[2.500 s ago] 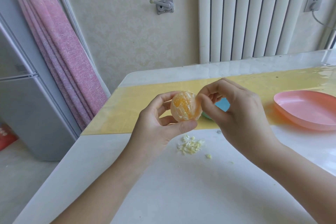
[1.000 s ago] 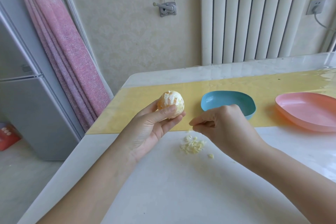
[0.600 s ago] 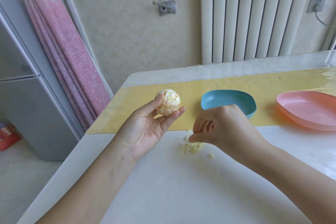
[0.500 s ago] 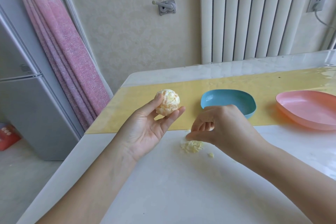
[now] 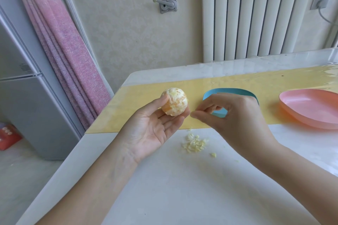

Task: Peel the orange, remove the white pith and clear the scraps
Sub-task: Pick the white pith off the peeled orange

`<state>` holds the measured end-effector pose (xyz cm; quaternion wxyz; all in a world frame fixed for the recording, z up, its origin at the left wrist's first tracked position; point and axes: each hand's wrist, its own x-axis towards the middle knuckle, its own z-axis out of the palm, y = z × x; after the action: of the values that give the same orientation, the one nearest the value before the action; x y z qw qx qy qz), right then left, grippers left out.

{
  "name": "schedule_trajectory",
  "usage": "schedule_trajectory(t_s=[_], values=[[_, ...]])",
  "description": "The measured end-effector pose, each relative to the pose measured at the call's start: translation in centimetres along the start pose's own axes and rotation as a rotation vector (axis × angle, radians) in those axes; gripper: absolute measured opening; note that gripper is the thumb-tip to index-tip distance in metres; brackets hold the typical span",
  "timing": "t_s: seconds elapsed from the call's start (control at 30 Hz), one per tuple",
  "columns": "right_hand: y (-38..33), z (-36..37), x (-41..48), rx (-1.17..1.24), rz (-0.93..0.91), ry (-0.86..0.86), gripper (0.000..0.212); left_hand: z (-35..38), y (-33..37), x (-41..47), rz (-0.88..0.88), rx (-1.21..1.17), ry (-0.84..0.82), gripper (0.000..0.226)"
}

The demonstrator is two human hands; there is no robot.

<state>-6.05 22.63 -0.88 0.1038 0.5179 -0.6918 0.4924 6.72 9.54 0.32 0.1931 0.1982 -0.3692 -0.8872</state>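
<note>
Left hand [image 5: 151, 129] grips peeled orange [image 5: 175, 104]; right hand [image 5: 236, 117] curled, empty.
Blue dish [image 5: 230, 91], 3 o'clock, half-hidden behind right hand; pink dish [image 5: 311, 113] farther; pith scraps [image 5: 194, 143], 5 o'clock.

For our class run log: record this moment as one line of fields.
left hand: holds peeled orange | right hand: curled beside orange, nothing seen held | pith scraps: piled on table
</note>
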Motion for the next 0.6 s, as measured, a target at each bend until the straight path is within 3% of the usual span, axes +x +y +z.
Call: schedule_trajectory(t_s=[0.07,0.23,0.6], values=[[0.0,0.2,0.0,-0.02,-0.097,0.074,0.004,0.3,-0.2,-0.2,0.0,0.039,0.011,0.045],[-0.1,0.6,-0.4,0.013,-0.208,0.156,0.011,1.0,-0.7,-0.5,0.009,0.08,-0.007,0.031],[-0.3,0.4,-0.4,-0.019,-0.22,0.195,0.01,1.6,-1.7,-0.6,0.09,0.044,-0.046,0.013]])
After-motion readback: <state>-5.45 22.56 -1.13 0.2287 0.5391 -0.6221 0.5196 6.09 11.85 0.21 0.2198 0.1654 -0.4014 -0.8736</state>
